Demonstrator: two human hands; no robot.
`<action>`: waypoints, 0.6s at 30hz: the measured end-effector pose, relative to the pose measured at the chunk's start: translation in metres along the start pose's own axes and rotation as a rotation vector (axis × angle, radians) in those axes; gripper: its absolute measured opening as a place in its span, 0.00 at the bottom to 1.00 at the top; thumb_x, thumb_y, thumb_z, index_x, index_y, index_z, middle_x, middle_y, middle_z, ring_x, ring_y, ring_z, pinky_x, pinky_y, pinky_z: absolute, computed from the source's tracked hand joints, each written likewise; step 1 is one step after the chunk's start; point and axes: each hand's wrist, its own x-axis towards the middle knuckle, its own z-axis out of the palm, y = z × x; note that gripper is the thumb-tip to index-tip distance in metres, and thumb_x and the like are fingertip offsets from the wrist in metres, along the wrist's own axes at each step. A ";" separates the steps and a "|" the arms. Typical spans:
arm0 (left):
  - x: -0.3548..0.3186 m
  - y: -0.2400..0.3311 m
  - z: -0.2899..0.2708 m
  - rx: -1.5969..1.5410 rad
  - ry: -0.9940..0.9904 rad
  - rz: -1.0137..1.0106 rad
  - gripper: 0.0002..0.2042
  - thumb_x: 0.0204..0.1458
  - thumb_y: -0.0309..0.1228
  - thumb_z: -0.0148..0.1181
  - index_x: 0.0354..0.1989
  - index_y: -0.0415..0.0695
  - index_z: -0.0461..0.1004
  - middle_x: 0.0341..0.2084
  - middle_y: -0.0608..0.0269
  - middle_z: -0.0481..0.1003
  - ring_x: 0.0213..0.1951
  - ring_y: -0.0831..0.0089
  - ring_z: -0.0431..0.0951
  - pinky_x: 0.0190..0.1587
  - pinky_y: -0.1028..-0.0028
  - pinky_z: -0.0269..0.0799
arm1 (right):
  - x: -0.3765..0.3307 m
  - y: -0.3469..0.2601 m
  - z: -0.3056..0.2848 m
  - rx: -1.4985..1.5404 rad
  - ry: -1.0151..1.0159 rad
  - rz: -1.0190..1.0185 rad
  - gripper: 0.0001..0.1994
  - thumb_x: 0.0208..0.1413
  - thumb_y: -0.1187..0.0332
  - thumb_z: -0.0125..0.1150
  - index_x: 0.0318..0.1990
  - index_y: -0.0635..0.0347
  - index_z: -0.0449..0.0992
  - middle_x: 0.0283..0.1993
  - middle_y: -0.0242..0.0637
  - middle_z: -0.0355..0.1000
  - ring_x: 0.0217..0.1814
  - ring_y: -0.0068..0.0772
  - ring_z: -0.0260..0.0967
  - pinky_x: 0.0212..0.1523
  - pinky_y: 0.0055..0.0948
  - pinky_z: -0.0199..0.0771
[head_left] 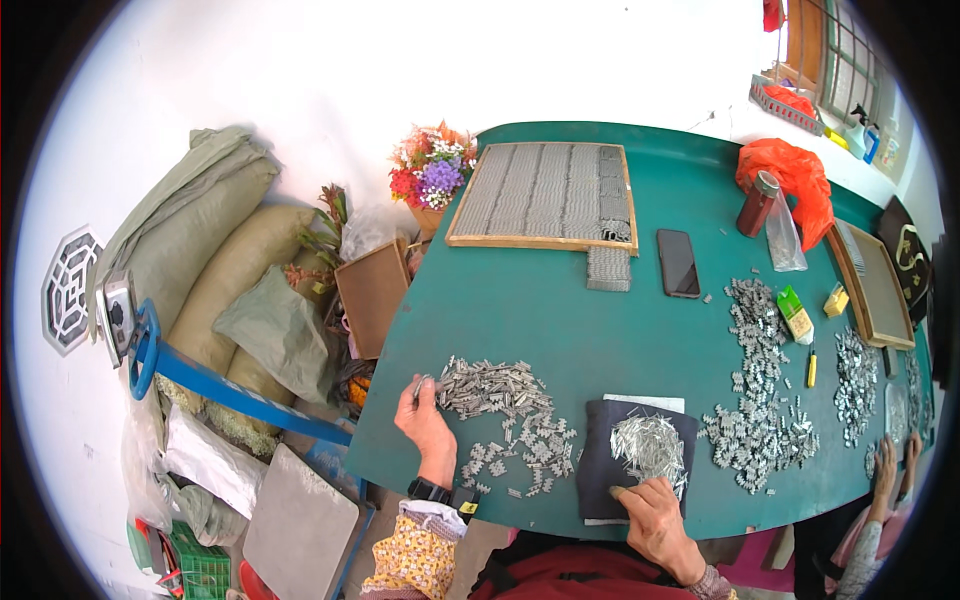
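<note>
My left hand (428, 428) is closed at the left edge of a heap of small grey metal link pieces (495, 388); a small greyish bit shows at its fingertips, too small to name. More of these pieces lie scattered just right of it. My right hand (660, 525) is pinched together at the lower edge of a pile of thin silvery pins (645, 445). Whatever its fingertips hold is hidden. The pins rest on a dark cloth (595, 455), with a white sheet partly showing beneath it.
A wood-framed tray of grey link strips (540, 195), a phone (678, 263) and a dark red flask (757, 205) stand farther back on the green table (480, 300). More metal pieces (765, 430) spread to the right, beside a yellow tool (811, 368). Another person's hands (885, 465) work at far right.
</note>
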 end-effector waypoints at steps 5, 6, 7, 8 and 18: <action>-0.005 -0.022 0.023 0.033 -0.066 0.032 0.10 0.56 0.22 0.61 0.44 0.31 0.77 0.45 0.53 0.78 0.39 0.74 0.78 0.51 0.72 0.71 | -0.004 0.003 0.000 0.008 0.016 0.031 0.20 0.36 0.84 0.56 0.42 0.65 0.78 0.32 0.40 0.72 0.34 0.41 0.66 0.39 0.37 0.65; -0.009 -0.019 0.031 0.055 -0.067 0.023 0.10 0.56 0.23 0.61 0.44 0.31 0.77 0.43 0.55 0.78 0.39 0.75 0.78 0.50 0.74 0.72 | -0.005 0.004 0.000 0.005 0.020 0.034 0.20 0.36 0.84 0.56 0.42 0.65 0.78 0.32 0.40 0.72 0.34 0.41 0.66 0.39 0.37 0.65; -0.013 -0.017 0.037 0.078 -0.068 0.014 0.10 0.56 0.23 0.61 0.45 0.31 0.77 0.40 0.56 0.79 0.38 0.76 0.78 0.48 0.75 0.73 | -0.006 0.006 0.000 0.007 0.020 0.034 0.20 0.37 0.84 0.56 0.42 0.66 0.78 0.32 0.40 0.72 0.34 0.41 0.66 0.39 0.37 0.65; -0.014 -0.016 0.041 0.086 -0.080 0.019 0.12 0.56 0.23 0.61 0.47 0.31 0.76 0.38 0.57 0.80 0.37 0.77 0.77 0.45 0.76 0.73 | -0.007 0.006 0.000 0.011 0.020 0.031 0.19 0.37 0.84 0.56 0.42 0.66 0.78 0.32 0.40 0.72 0.34 0.41 0.67 0.38 0.37 0.66; -0.022 -0.022 0.076 0.043 -0.259 -0.014 0.10 0.54 0.22 0.61 0.44 0.31 0.78 0.35 0.60 0.80 0.35 0.77 0.77 0.43 0.77 0.73 | -0.013 0.011 -0.001 0.021 0.022 0.054 0.20 0.37 0.85 0.56 0.42 0.66 0.78 0.32 0.41 0.72 0.34 0.42 0.68 0.38 0.37 0.69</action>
